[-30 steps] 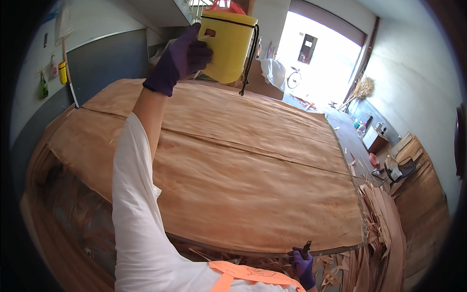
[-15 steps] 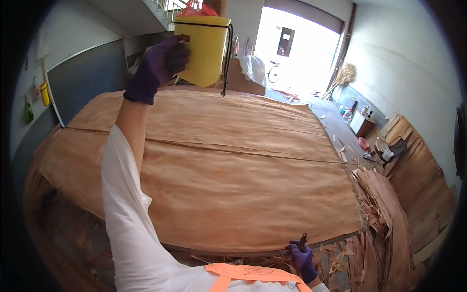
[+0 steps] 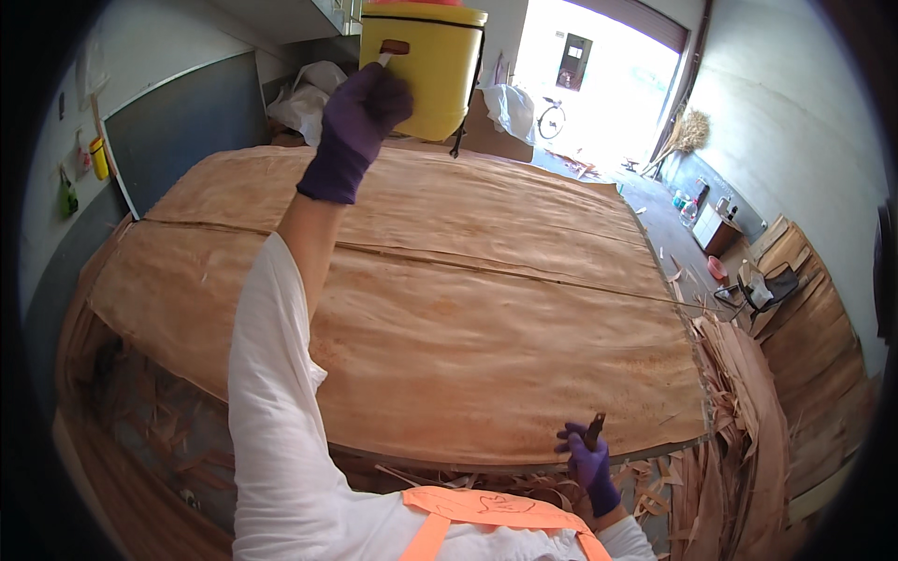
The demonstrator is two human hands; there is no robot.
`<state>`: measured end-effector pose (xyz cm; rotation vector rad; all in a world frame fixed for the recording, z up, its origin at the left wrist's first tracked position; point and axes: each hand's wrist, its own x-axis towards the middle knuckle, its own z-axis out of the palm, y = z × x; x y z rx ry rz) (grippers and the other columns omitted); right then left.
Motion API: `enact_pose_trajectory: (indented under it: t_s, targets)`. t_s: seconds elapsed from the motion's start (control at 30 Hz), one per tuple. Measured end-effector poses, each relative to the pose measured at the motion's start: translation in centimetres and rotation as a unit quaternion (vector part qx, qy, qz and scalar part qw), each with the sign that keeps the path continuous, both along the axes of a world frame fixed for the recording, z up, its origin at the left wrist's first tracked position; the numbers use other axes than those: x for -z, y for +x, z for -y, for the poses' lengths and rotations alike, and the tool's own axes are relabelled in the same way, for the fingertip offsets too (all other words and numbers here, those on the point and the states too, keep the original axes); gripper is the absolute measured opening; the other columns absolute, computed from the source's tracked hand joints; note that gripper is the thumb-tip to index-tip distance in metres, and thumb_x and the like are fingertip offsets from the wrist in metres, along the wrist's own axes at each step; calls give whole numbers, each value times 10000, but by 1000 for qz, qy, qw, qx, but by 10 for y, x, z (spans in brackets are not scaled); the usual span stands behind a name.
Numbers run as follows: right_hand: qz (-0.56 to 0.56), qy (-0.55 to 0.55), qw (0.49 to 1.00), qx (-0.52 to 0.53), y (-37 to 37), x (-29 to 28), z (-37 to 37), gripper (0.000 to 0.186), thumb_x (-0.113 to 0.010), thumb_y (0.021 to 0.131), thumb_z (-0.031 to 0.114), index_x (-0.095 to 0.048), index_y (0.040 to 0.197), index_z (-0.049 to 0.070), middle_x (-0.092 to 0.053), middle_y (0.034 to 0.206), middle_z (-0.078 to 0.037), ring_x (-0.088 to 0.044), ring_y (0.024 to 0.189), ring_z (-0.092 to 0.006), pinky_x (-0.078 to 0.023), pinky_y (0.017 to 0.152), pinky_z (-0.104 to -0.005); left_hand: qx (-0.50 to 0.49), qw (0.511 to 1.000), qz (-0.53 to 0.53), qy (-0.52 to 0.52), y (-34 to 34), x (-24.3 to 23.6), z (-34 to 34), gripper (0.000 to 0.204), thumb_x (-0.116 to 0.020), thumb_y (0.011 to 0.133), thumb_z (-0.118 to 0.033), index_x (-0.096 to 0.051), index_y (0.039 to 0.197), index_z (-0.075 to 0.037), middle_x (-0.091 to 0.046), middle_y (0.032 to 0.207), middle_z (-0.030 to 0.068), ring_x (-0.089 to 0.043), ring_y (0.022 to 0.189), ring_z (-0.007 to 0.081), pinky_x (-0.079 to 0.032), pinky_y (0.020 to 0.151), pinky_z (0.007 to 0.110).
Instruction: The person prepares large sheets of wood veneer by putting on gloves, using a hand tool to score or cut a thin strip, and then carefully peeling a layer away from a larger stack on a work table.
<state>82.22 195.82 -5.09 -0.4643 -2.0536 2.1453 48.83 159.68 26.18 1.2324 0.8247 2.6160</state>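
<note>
High in front of me hangs a yellow bucket-shaped container (image 3: 435, 79) with a black cord round its top and a brown slot (image 3: 395, 47) in its side. My left hand (image 3: 360, 122), in a purple glove, is closed just below the slot. A small whitish strip (image 3: 384, 58) shows between its fingertips and the slot. Low at the right, my gloved right hand (image 3: 589, 466) grips a short dark tool (image 3: 595, 429), perhaps a knife. Beneath both hands spreads a broad stack of brown wood veneer sheets (image 3: 486, 346), crossed by a long seam.
Torn veneer strips (image 3: 739, 402) hang and lie along the stack's right side. Boards (image 3: 814, 327) lean on the right wall, near a black chair (image 3: 762, 288). White plastic bags (image 3: 510, 112) stand beyond the far edge, before a bright open doorway.
My left hand has moved from the bucket's edge to below its slot, where a whitish strip now shows. The view has shifted slightly. My right hand has risen a little with the tool.
</note>
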Motion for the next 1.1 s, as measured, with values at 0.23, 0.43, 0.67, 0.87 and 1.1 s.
enact_pose_trajectory:
  t_s: [0.23,0.43,0.67,0.87,1.1]
  targets:
    - [-270,190,939,-95,-115,-134,42,126,-558,892,49,-645,969,0,-652,843,-34,-585,762,-83,-476,665,-221,-158,982,101,-6,36,32,-58,278,-491,902,-172,-370,655,-130,-285,594,-31,-293,495,106,-270,460,246]
    - [-447,263,850,-95,-184,-255,130,156,-606,853,72,-641,996,21,-649,810,-68,-580,706,-93,-473,646,-253,-103,983,152,-13,85,73,-68,287,-500,899,-186,-359,657,-123,-240,573,-39,-276,483,100,-245,450,249]
    - [-343,-15,904,-255,-232,-284,198,231,-614,867,173,-608,1003,-14,-612,756,-43,-554,645,-101,-451,609,-246,-41,986,157,-38,119,109,-58,307,-485,928,-233,-345,669,-145,-253,577,-42,-282,487,86,-236,446,226]
    - [-349,-117,877,-309,-218,-292,232,222,-597,872,142,-589,997,-41,-615,749,-96,-580,645,-148,-462,604,-273,49,953,297,-14,113,137,-23,355,-517,914,-419,-531,855,-69,-493,661,31,-433,529,143,-384,482,266]
    - [-292,-168,882,-329,-215,-278,240,192,-599,867,127,-593,961,-41,-606,726,-100,-571,606,-172,-466,572,-288,-424,890,135,-103,89,80,41,289,-543,912,-317,-581,974,-38,-654,879,92,-647,701,168,-537,614,267]
